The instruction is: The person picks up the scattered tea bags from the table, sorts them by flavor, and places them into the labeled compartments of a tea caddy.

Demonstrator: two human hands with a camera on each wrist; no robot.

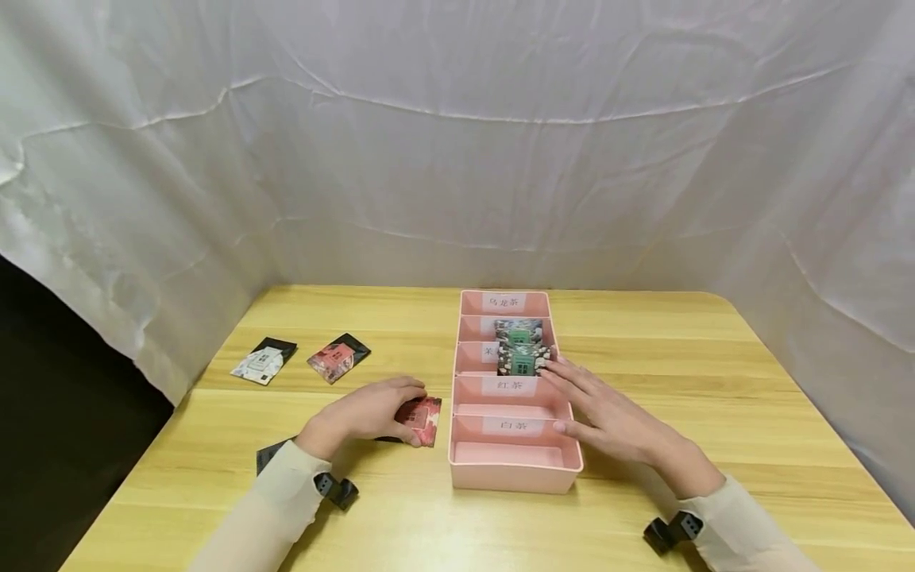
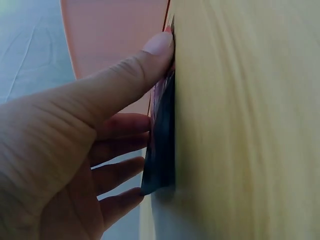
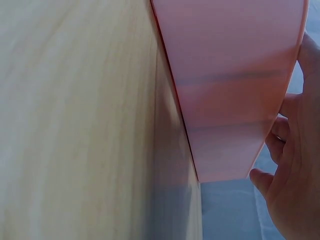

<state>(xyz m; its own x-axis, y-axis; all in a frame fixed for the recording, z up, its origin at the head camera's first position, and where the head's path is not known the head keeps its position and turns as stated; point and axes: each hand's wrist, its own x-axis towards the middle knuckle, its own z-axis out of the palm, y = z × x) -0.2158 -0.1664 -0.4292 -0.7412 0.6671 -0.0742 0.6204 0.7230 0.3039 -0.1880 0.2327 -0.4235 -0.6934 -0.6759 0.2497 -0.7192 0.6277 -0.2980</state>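
Note:
My left hand (image 1: 372,409) holds a red tea packet (image 1: 426,421) low over the table, just left of a pink divided box (image 1: 511,479). In the left wrist view, the thumb lies along one edge of the packet's dark back (image 2: 162,145) and fingertips touch the opposite edge. My right hand (image 1: 615,413) rests along the box's right rim with fingers extended and spread. Two packets with green labels stand in the box: a front one (image 1: 522,363) near my right fingertips, and another (image 1: 518,329) behind it. The box's dividers carry white labels with Chinese writing.
On the table's left side lie a white-and-black packet (image 1: 263,361) and a pink-and-black packet (image 1: 339,357). A dark packet (image 1: 268,454) shows partly from under my left wrist. A pale curtain (image 1: 500,199) hangs behind the wooden table (image 1: 679,334).

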